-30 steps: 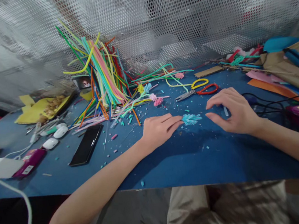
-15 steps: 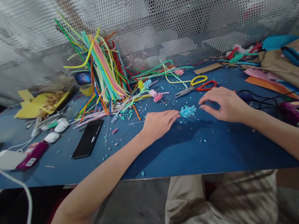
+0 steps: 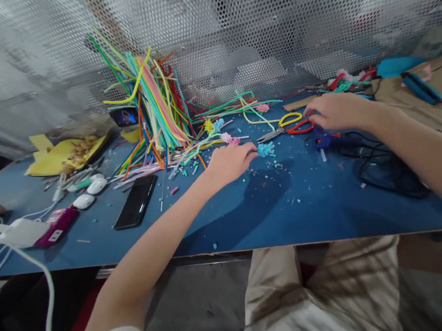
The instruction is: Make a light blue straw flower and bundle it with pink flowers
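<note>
Evidently, your left hand pinches a light-blue, fuzzy, many-tipped cluster at its near end, fingertips drawn together, the soft tufts fanning rightward just above the matte blue tabletop. Your right hand hangs palm down, fingers loosely curled with a small gap; you cannot tell from here whether it grips anything.

Just beneath and beside those right fingers lie steel-bladed scissors with one yellow and one red looped handle, and a dark-blue glue gun beside a tangled, thin black cable. These crowd the space under your right hand. Small pastel clippings dot the surface in front of the cluster, and a flat, glossy black phone lies left of your left hand. Behind it, a tall bundle of multicoloured fuzzy stems leans near a perforated metal screen; loose stems hide its base.

Farther left, a shallow yellow tray carries a heap of rounded tan pieces.
</note>
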Motion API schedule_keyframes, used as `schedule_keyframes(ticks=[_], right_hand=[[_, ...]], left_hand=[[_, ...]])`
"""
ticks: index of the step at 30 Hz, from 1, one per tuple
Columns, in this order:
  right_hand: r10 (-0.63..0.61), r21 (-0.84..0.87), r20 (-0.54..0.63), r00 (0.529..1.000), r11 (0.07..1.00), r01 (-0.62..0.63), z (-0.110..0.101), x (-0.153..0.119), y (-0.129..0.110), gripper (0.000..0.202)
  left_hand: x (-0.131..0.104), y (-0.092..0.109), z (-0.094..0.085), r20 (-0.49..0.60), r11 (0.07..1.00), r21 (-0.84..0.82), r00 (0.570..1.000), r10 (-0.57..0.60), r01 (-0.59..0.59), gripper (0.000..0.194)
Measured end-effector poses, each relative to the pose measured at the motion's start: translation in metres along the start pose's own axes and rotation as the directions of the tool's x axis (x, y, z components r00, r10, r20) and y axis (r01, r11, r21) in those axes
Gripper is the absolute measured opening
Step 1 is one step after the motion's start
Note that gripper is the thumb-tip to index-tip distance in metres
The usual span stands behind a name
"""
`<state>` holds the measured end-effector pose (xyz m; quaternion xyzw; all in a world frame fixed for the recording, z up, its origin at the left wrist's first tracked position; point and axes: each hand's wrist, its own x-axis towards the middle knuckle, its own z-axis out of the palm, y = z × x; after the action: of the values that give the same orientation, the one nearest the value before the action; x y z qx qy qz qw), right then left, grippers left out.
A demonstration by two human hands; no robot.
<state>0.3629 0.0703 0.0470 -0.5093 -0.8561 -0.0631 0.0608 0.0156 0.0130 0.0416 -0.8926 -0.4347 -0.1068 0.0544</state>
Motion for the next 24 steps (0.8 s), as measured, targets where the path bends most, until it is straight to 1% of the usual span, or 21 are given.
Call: schedule_keyframes(ticks=[2, 3, 5, 7, 10, 12, 15, 18, 21, 24], right_hand=[[-0.002, -0.03, 0.055, 0.999, 1.0, 0.004, 0.008, 0.021, 0.011, 0.038], [-0.021, -0.052, 0.118, 0.993, 0.998, 0.027, 0.013, 0.031, 0.014, 0.041], [-0.039, -0.085, 0.229, 0.973, 0.995, 0.06, 0.023, 0.048, 0.015, 0.051], [-0.026, -0.106, 0.273, 0.962, 0.993, 0.057, 0.032, 0.061, 0.012, 0.061], [-0.016, -0.123, 0.283, 0.959, 0.991, 0.053, 0.042, 0.076, 0.008, 0.062], [-0.008, -0.114, 0.294, 0.956, 0.992, 0.044, 0.047, 0.084, 0.007, 0.064], [0.008, -0.081, 0.306, 0.952, 0.997, 0.018, 0.051, 0.089, 0.01, 0.062], [0.024, -0.063, 0.291, 0.956, 0.998, -0.006, 0.05, 0.086, 0.014, 0.062], [0.015, -0.068, 0.229, 0.973, 0.998, 0.001, 0.044, 0.077, 0.013, 0.069], [-0.037, -0.075, 0.128, 0.991, 0.996, 0.047, 0.037, 0.066, 0.008, 0.065]], left_hand=[[0.008, -0.002, 0.001, 0.002, 0.995, -0.099, 1.0, 0.028, -0.028, 0.023], [0.011, -0.003, 0.003, -0.004, 0.986, -0.156, 0.999, 0.051, -0.051, 0.023], [0.016, -0.004, 0.008, -0.041, 0.959, -0.261, 0.994, 0.099, -0.106, 0.024], [0.018, -0.005, 0.015, -0.082, 0.94, -0.316, 0.991, 0.107, -0.128, 0.023], [0.015, -0.007, 0.026, -0.131, 0.95, -0.301, 0.991, 0.038, -0.077, 0.023], [0.01, -0.008, 0.031, -0.134, 0.959, -0.278, 0.991, 0.011, -0.049, 0.024], [0.002, -0.01, 0.035, -0.12, 0.972, -0.231, 0.993, 0.018, -0.045, 0.026], [-0.003, -0.01, 0.034, -0.114, 0.987, -0.157, 0.993, 0.01, -0.028, 0.03], [-0.005, -0.005, 0.033, -0.107, 0.995, -0.103, 0.994, -0.01, -0.001, 0.036], [-0.006, -0.002, 0.033, -0.1, 0.997, -0.078, 0.995, -0.022, 0.014, 0.039]])
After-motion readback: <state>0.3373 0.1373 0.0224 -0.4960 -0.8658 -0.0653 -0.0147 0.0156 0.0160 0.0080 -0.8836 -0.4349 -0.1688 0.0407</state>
